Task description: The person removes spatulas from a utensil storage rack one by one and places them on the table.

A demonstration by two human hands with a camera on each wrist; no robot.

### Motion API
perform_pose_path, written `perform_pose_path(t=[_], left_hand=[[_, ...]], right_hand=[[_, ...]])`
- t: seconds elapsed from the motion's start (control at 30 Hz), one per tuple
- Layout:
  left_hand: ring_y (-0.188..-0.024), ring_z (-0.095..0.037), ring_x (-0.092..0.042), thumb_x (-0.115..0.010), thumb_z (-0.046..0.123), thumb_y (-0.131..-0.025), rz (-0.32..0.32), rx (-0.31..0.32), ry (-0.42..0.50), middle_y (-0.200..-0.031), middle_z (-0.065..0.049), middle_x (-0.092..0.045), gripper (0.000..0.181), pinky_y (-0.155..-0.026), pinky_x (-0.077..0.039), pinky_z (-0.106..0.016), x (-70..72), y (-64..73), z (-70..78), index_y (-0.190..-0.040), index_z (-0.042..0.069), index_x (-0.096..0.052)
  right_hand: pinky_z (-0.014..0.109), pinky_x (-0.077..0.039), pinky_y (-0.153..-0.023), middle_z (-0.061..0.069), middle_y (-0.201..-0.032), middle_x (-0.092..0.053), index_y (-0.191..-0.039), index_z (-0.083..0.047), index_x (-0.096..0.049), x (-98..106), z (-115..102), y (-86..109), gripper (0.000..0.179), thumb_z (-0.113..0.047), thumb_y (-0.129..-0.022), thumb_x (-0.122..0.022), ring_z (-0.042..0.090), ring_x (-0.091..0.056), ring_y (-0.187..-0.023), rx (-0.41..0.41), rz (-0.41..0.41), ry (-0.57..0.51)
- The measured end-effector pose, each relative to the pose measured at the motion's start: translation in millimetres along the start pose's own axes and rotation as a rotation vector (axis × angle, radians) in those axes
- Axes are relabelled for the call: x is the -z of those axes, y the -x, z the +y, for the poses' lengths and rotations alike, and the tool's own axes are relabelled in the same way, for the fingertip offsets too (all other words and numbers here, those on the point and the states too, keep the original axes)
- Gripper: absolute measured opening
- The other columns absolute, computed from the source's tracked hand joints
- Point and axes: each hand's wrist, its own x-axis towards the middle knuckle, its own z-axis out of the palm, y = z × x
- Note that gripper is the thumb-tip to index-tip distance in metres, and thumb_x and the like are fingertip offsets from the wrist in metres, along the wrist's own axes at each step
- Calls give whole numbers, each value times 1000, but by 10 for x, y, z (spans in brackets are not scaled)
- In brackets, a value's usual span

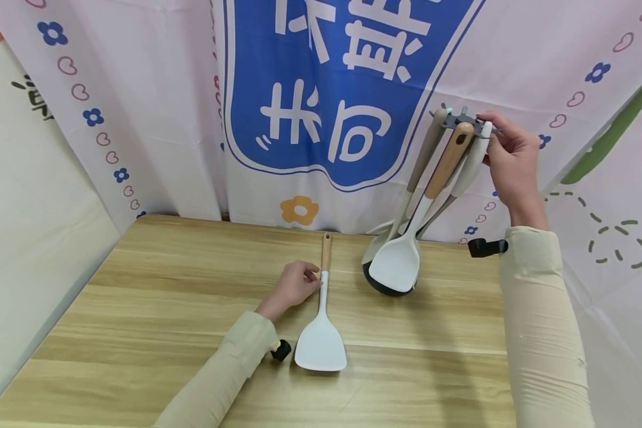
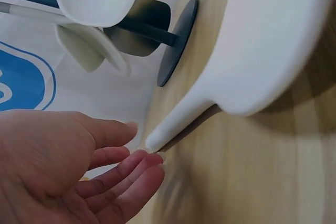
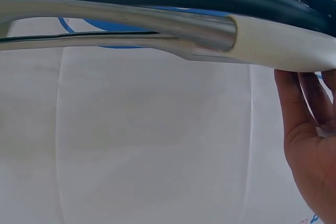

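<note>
A white turner (image 1: 321,345) with a wooden handle end lies on the wooden table, blade toward me. My left hand (image 1: 298,282) is beside its shaft, fingers loosely bent; in the left wrist view the fingertips (image 2: 157,157) are at the handle, not wrapped round it. A dark utensil rack (image 2: 181,43) stands at the back right, hung with several utensils. Among these are a white turner (image 1: 397,261) with a wooden handle and a utensil with a pale handle (image 1: 473,160). My right hand (image 1: 516,163) grips the rack's top beside that pale handle; its fingertips are partly hidden.
The wooden table (image 1: 192,267) ends at a printed curtain (image 1: 182,119) behind the rack. A black ladle-like bowl (image 1: 387,290) hangs low behind the hung turner. Pale cloth walls (image 1: 27,196) stand at both sides.
</note>
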Motion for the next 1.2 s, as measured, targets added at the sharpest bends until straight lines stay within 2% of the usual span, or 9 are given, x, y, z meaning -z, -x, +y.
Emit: perform_pose_path(t=[0.17, 0.37, 0.43, 0.63, 0.7, 0.87, 0.97, 1.2], left_hand=[[-81, -19, -67, -70, 4, -93, 15, -4, -20, -92, -10, -72, 27, -72, -58, -31, 64, -4, 69, -118, -6, -70], [-87, -19, -67, -67, 7, -97, 38, -62, 2, -101, -10, -72, 29, -74, -58, -31, 103, -41, 199, -124, -5, -68], [-90, -18, -67, -65, 8, -98, 49, -102, 15, -104, -9, -72, 31, -79, -59, -31, 112, -66, 254, -127, -3, -68], [-100, -26, -69, -66, 5, -98, 86, -316, -9, -120, -18, -69, 32, -92, -58, -39, 163, -175, 464, -129, -2, -65], [-104, -27, -69, -66, 6, -98, 85, -361, -4, -125, -19, -68, 34, -96, -56, -40, 183, -215, 558, -131, -2, -64], [-110, -26, -68, -63, 10, -101, 76, -401, 73, -128, -17, -66, 37, -101, -54, -36, 214, -325, 800, -136, 0, -61], [-111, -25, -67, -61, 11, -103, 75, -420, 111, -127, -17, -67, 36, -100, -54, -33, 223, -393, 929, -137, 0, -60], [-113, -23, -66, -54, 12, -106, 57, -470, 114, -130, -15, -66, 33, -98, -55, -30, 188, -532, 1165, -137, 1, -61]], right_hand=[[14, -47, -59, -3, -81, -65, -125, -9, -73, 7, -4, 1, 31, -5, -103, -52, 12, -51, -65, -5, 1, 11], [15, -45, -57, -3, -73, -59, -125, -11, -74, 17, 2, 8, 32, -5, -103, -51, 12, -45, -61, -8, 10, 43], [15, -46, -58, -3, -73, -59, -125, -13, -74, 15, -3, 9, 33, -6, -104, -51, 12, -45, -61, -7, 6, 60], [14, -52, -64, -3, -82, -65, -125, -14, -74, -5, -22, -2, 32, -6, -104, -51, 11, -54, -68, -7, -11, 53], [13, -53, -66, -3, -83, -65, -125, -14, -74, -3, -24, -2, 32, -6, -104, -51, 11, -56, -69, -7, -6, 57], [13, -55, -69, -4, -87, -67, -125, -15, -74, 12, -24, 3, 32, -7, -104, -52, 11, -58, -72, -15, 3, 69], [13, -53, -67, -4, -86, -66, -126, -17, -74, 10, -28, 10, 32, -8, -105, -52, 11, -56, -71, -22, 4, 77], [14, -53, -68, -5, -87, -68, -127, -16, -73, -13, -37, 18, 31, -9, -105, -53, 10, -56, -73, -28, -5, 51]])
